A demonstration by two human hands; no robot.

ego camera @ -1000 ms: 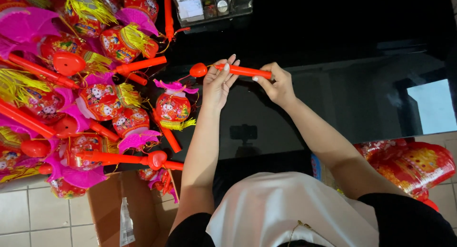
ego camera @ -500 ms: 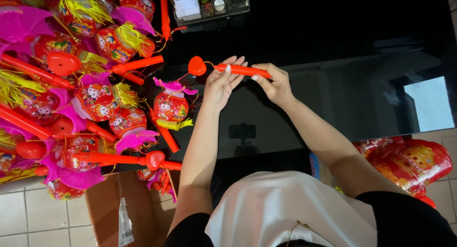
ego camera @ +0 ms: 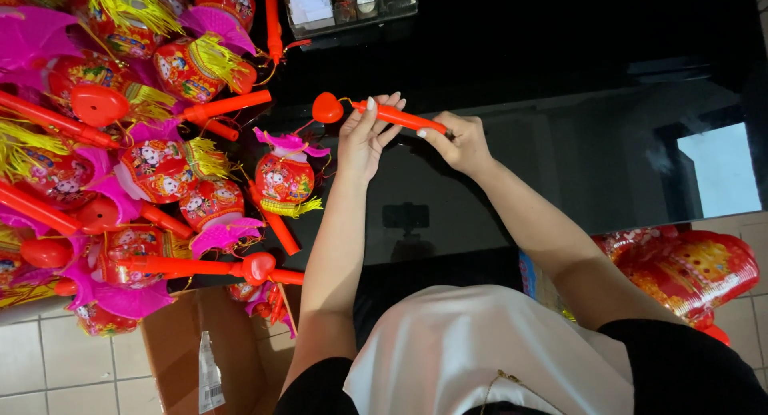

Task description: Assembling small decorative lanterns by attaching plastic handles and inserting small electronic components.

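**Both hands on one orange lantern stick above a black glass table**

Head view: the left hand (ego camera: 366,139) sits just above picture centre, toward 11 o'clock, fingers stretched and fanned, their tips laid against the near end of an orange stick (ego camera: 398,117). The right hand (ego camera: 458,141) lies at 3 o'clock of the left, close beside it, curled shut around the other end of the same stick. So the hands are near each other but not touching, joined only by the stick, which slopes down from left to right. At the stick's left tip, at 10 o'clock of the left hand, a red heart-shaped piece (ego camera: 327,107) hangs on a short cord.

At 8 o'clock of the left hand, a small round red lantern (ego camera: 284,181) with a pink top and yellow fringe lies on the black glass table (ego camera: 560,159), apart from the fingers. Farther toward 9 o'clock a heap of lanterns (ego camera: 120,151) in red, pink and yellow, with orange sticks poking out, fills the left side of the picture.

At 12 o'clock, by the top edge, stands a clear organiser box (ego camera: 344,3). At 7 o'clock, on the tiled floor, an open cardboard box (ego camera: 180,355). At 4 o'clock, under the table edge, a plastic-wrapped red bundle (ego camera: 684,271).
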